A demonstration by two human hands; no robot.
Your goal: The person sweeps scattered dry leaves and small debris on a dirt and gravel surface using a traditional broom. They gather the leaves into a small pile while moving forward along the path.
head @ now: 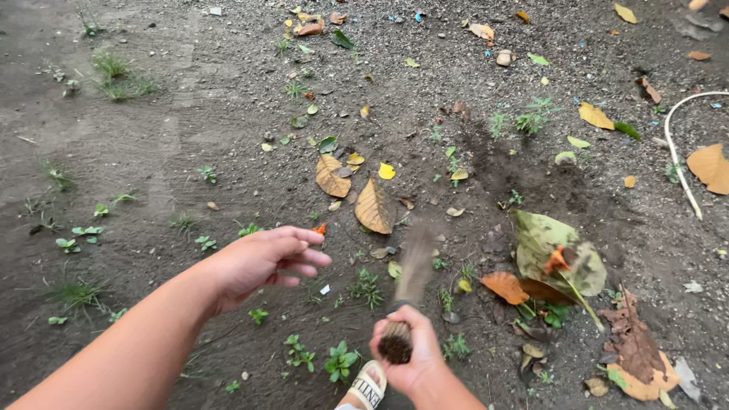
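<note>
Right hand (410,351) was clenched round the bundled end of one stick broom (414,266), bristles blurred over the dirt (190,114); left hand (262,262) hung empty, fingers loosely curled. Two tan leaves (357,193) lay just beyond the bristles, one large mottled leaf (554,247) to the right. Bare packed dirt lay open on the left; one white cord (676,152) curved near the right edge.

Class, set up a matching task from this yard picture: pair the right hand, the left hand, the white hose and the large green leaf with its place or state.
1. right hand
2. left hand
3. white hose
4. large green leaf

a. curved along the right edge
b. empty, fingers loosely curled above the soil
c. gripping the broom
d. lying flat beside an orange leaf

Pairs: 1-c, 2-b, 3-a, 4-d
</note>
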